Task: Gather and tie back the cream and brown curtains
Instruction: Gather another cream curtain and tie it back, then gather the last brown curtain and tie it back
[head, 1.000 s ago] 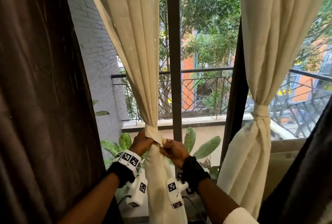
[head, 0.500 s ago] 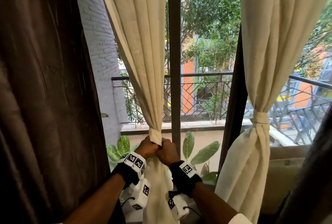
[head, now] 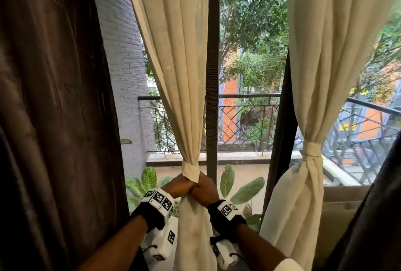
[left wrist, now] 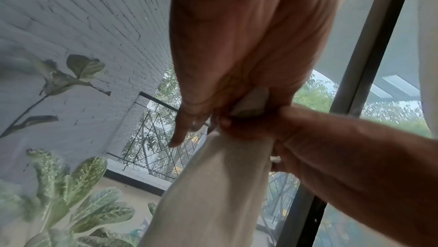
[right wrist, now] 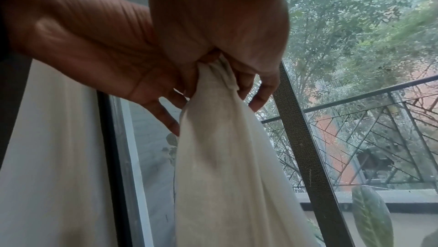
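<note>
The left cream curtain [head: 178,79] hangs gathered at the window's middle, cinched by a cream tie band [head: 190,170]. Just under the band my left hand [head: 181,185] and right hand [head: 202,188] press knuckle to knuckle, both pinching the cream fabric there. The left wrist view shows the left hand [left wrist: 227,89] pinching a fold of the tie [left wrist: 251,103]. In the right wrist view the right hand [right wrist: 222,50] grips the bunched curtain [right wrist: 220,138]. The right cream curtain [head: 312,97] hangs tied with its own band [head: 311,151]. A brown curtain [head: 47,118] hangs loose at the left.
A dark window post [head: 212,75] stands right behind the gripped curtain. Leafy plants [head: 147,180] grow below the sill. Outside are a balcony railing [head: 245,116] and a grey brick wall [head: 123,64]. More brown curtain [head: 373,216] hangs at the lower right.
My hands, a little apart either side of the band a second ago, have drawn together under it. The band now sits snug and wrapped. The view has tilted slightly downward.
</note>
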Tool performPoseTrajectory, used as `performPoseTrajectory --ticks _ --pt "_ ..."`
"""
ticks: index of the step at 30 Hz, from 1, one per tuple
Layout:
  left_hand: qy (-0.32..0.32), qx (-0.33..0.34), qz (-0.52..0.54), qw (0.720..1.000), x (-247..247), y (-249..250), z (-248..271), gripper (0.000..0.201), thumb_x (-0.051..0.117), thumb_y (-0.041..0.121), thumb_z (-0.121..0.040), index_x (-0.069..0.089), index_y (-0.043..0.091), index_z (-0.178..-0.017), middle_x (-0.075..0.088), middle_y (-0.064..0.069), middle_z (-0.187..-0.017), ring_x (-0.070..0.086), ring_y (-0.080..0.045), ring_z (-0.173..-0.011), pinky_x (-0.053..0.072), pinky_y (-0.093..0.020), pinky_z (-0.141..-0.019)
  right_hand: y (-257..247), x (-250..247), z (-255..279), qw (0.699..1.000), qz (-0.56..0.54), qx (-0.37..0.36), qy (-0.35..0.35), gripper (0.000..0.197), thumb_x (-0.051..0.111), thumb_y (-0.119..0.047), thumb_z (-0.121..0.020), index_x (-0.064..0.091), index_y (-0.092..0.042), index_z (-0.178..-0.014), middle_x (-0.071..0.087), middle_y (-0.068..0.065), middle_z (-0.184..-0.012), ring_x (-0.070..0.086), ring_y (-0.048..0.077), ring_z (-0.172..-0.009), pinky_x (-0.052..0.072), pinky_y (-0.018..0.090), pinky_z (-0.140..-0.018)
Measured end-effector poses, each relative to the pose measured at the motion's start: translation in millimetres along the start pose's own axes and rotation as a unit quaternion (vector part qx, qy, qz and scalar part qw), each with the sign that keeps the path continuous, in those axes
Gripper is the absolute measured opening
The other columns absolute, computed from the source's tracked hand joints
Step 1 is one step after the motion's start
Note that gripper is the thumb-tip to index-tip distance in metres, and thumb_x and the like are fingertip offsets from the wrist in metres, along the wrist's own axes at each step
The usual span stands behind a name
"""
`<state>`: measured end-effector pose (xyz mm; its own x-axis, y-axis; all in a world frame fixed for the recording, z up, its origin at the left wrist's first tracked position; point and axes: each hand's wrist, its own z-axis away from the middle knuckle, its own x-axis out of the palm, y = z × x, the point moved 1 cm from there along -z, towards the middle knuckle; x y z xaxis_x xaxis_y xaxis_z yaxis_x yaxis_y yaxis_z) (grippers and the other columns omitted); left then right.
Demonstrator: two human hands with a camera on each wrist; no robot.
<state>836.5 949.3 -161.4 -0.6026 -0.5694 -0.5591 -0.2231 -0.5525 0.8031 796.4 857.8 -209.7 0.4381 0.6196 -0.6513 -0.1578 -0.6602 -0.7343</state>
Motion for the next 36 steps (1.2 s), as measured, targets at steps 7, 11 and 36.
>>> performPoseTrajectory --ticks 7,11,36 --pt "0.071 0.005 0.025 0.997 9 -15 -3 0.066 0.06 0.06 -0.065 0.063 0.016 -0.114 0.067 -0.01 -0.118 0.061 -0.026 -0.11 0.047 -0.037 -0.098 3 -13 1 0.998 0.035 -0.007 0.054 0.056 0.061 -0.041 -0.078 0.056 -0.004 -0.119 0.057 0.017 -0.116 0.061 0.037 -0.106 0.052 0.041 -0.083" --pt "0.167 -0.013 0.035 0.985 6 1 33 0.059 0.045 0.053 -0.087 0.051 0.008 -0.125 0.058 -0.017 -0.13 0.054 -0.034 -0.119 0.044 -0.037 -0.1 -8 -17 19 0.986 0.043 -0.012 0.163 0.088 0.056 -0.061 -0.078 0.039 0.003 -0.136 0.051 0.024 -0.128 0.053 0.039 -0.116 0.048 0.049 -0.092" --pt "0.593 0.226 0.186 0.75 -120 -56 191 0.024 0.054 0.042 -0.091 0.055 0.02 -0.1 0.066 -0.002 -0.098 0.064 -0.022 -0.089 0.051 -0.036 -0.08 -181 56 77 0.981 -0.177 0.011 0.078 0.085 0.051 -0.093 -0.058 0.066 -0.019 -0.096 0.074 -0.004 -0.09 0.069 0.013 -0.083 0.057 0.037 -0.078"
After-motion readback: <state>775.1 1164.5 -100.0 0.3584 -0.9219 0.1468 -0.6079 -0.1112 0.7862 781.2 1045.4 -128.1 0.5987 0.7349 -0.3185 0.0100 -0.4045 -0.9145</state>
